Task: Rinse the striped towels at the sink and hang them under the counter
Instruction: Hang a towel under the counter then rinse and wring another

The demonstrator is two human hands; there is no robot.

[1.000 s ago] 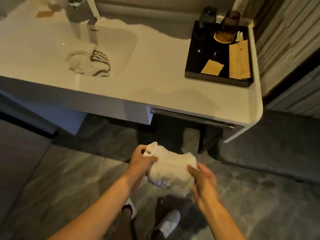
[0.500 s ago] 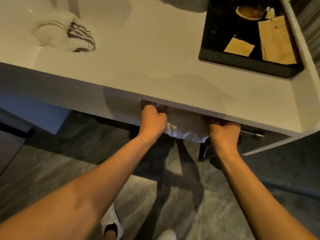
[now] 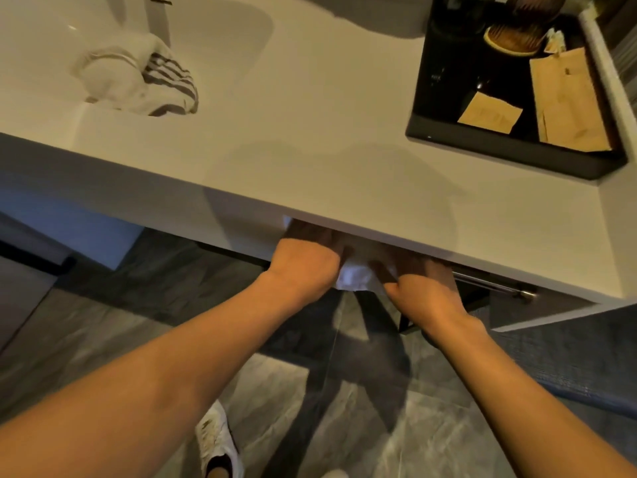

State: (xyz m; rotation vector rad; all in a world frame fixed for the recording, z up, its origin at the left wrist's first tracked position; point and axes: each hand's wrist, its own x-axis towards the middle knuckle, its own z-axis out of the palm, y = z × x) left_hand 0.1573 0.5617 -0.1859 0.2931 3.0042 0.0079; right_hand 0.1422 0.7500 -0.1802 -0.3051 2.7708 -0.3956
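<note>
White towel (image 3: 351, 279) mostly hidden under the counter (image 3: 310, 174) — left hand (image 3: 303, 267) and right hand (image 3: 424, 291) grip it, fingertips unseen.

Pale surface (image 3: 327, 108) with a sink (image 3: 241, 32) sunk in on the left, striped towel (image 3: 144, 81) bunched in there. Black tray (image 3: 510, 153) on the right end, brown paper packets (image 3: 568, 101) in it. Grey tile floor (image 3: 86, 339) below.

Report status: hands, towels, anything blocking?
Both hands, left and right, gripping white towel at the rail under the counter. Second towel waiting in sink. Nothing blocking.
</note>
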